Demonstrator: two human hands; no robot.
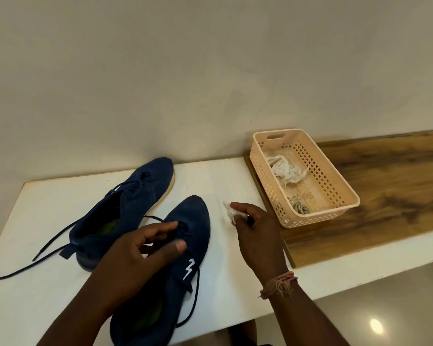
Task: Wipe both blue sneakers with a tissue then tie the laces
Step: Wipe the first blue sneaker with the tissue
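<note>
Now, in the head view, two blue sneakers are lying on a white table [48, 201], toes pointing away from the person. The far sneaker [125, 208] is sitting to the left, its dark laces [50, 243] trailing loose across the tabletop toward the left edge. The near sneaker [180, 245] is lying closer to the person, a white zigzag mark showing on its side, its laces also undone. The left hand [135, 255] is hovering over the near sneaker's lacing area with fingers loosely curled; whether it is actually pinching a lace or the tongue I cannot tell. The right hand [255, 228] is holding a small crumpled white tissue [229, 212] pinched between thumb and fingers, just right of the near sneaker's toe and apart from it (a frayed thread band is sitting on that wrist). A peach plastic basket [345, 193] is resting on a wooden surface [398, 171] beside the table, to the right of the right hand, with a crumpled white tissue wad [285, 171] lying inside it.
</note>
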